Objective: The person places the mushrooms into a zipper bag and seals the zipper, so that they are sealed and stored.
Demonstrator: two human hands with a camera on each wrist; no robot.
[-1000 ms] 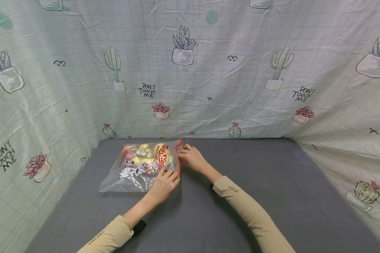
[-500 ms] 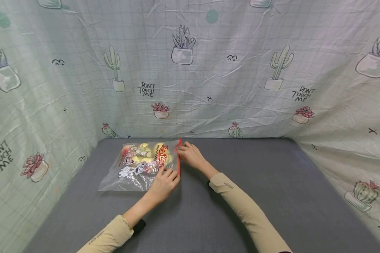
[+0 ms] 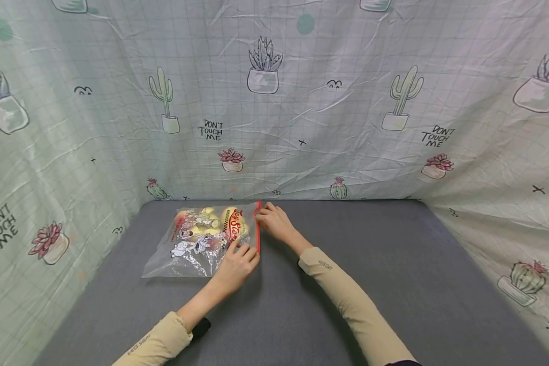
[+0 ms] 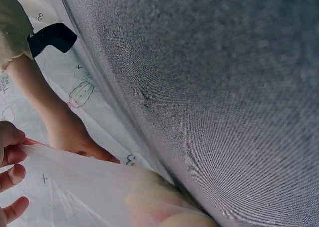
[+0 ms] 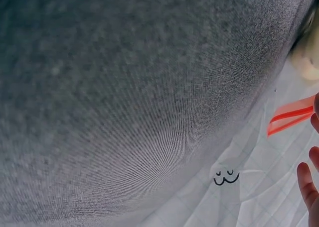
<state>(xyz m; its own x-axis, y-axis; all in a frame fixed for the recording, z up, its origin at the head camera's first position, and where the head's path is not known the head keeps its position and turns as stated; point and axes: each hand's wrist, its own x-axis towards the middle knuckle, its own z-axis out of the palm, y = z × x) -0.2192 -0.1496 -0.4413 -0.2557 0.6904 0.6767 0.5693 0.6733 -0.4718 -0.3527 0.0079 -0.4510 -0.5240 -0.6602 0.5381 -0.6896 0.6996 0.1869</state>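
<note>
A clear zip bag with a red zip strip and printed cartoon figures lies on the grey table, holding several round yellowish and reddish things that look like fruit. My left hand pinches the near end of the red-edged mouth, as the left wrist view shows with thumb and finger on the bag's corner. Toward the far end of that edge, my right hand pinches the strip. In the right wrist view the red strip runs into my fingertips. The bag hides most of its contents' outlines.
Grey cloth covers the table. A pale curtain printed with cacti hangs behind the table and along both sides. Dark bands sit at the sleeve cuffs.
My right hand has slid slightly along the red strip toward its far end, and the right forearm has shifted left. The left hand and the bag stay nearly still.
</note>
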